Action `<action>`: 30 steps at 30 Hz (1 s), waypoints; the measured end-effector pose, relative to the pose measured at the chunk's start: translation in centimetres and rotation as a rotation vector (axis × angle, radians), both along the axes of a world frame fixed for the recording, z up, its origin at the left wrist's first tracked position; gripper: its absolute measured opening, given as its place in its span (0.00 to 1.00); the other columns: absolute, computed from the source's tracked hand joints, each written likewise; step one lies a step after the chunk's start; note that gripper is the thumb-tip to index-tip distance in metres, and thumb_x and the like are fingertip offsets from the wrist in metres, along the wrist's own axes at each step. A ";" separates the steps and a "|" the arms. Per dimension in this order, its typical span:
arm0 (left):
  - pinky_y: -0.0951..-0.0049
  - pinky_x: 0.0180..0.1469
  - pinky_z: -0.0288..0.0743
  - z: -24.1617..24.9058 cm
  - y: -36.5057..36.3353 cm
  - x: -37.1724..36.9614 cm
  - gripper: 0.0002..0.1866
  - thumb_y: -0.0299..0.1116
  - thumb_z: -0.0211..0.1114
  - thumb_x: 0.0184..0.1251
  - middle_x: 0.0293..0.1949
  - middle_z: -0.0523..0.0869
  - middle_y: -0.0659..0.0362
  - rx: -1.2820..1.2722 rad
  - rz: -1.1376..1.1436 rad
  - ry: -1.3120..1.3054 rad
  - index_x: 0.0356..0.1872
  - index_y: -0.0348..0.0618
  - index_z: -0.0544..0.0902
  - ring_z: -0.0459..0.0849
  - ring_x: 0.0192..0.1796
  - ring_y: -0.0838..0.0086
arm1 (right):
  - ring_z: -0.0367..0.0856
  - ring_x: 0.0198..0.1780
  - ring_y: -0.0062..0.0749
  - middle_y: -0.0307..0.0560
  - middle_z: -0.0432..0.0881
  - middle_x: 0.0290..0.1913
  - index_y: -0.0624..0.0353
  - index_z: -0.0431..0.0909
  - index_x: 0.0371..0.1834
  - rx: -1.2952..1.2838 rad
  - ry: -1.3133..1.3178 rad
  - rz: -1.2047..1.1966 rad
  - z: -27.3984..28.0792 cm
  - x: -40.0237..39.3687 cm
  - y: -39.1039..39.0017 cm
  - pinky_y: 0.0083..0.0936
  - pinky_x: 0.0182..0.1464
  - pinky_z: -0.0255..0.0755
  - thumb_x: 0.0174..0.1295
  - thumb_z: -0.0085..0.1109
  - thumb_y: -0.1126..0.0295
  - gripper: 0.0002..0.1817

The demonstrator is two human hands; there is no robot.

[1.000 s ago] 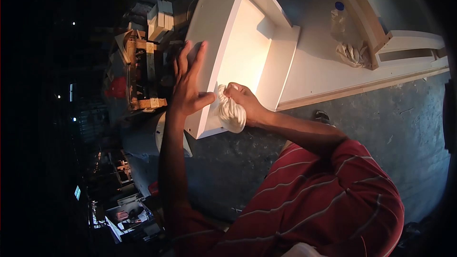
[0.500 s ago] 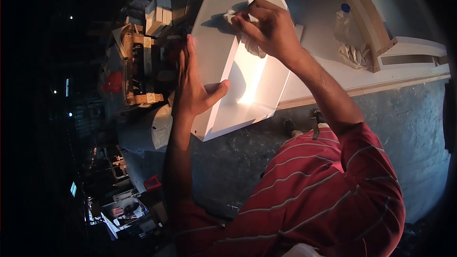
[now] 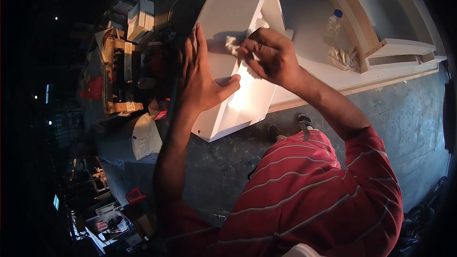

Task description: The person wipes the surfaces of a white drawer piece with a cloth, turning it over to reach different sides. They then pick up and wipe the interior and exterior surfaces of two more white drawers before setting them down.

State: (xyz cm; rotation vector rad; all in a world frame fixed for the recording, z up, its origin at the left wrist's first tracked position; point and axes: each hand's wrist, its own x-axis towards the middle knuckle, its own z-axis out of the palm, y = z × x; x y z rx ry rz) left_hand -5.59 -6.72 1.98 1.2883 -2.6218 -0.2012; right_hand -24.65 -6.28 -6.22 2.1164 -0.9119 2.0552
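A white wooden box [image 3: 226,14], like a drawer or open cabinet, stands tilted in front of me with its hollow side facing right. My left hand [image 3: 204,83] lies against its left side, fingers stretched and thumb resting near the front edge. My right hand [image 3: 273,57] pinches a crumpled white cloth [image 3: 232,45] over the box's long edge. Part of the cloth hangs behind my fingers into the lit inside. Fingers of the right hand hide some of the edge beneath.
To the right, a white panel [image 3: 304,26] carries a clear bottle with a blue cap [image 3: 333,26], crumpled pale gloves or cloth [image 3: 342,59] and another white wooden frame [image 3: 395,47]. Wooden pallets [image 3: 119,71] and stacked blocks [image 3: 141,20] stand left. A red stool [image 3: 135,195] is lower left.
My right hand has moved down along the box's edge with the cloth. The left hand stays against the box's side, its thumb still at the edge. The view has shifted slightly.
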 end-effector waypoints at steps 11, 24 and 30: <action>0.42 0.73 0.42 -0.4 -0.2 0.1 0.61 0.46 0.73 0.47 0.70 0.56 0.31 -0.090 -0.052 0.036 0.76 0.34 0.42 0.57 0.71 0.38 | 0.79 0.27 0.37 0.45 0.78 0.29 0.63 0.84 0.38 0.053 -0.019 0.005 -0.9 -0.5 -0.7 0.29 0.29 0.73 0.53 0.69 0.76 0.09; 0.43 0.74 0.38 -0.5 0.0 0.0 0.61 0.45 0.73 0.47 0.72 0.56 0.32 -0.087 -0.055 0.065 0.76 0.33 0.41 0.53 0.74 0.37 | 0.79 0.29 0.38 0.44 0.77 0.30 0.63 0.83 0.38 0.002 0.112 0.072 -0.7 -0.6 0.2 0.31 0.30 0.73 0.50 0.69 0.76 0.11; 0.42 0.75 0.37 -0.6 0.0 -0.1 0.63 0.46 0.73 0.46 0.72 0.53 0.30 -0.068 -0.029 0.023 0.76 0.32 0.38 0.50 0.74 0.34 | 0.81 0.28 0.35 0.45 0.79 0.31 0.65 0.84 0.37 0.064 0.032 -0.068 -0.9 -4.9 -5.6 0.27 0.29 0.77 0.55 0.68 0.76 0.08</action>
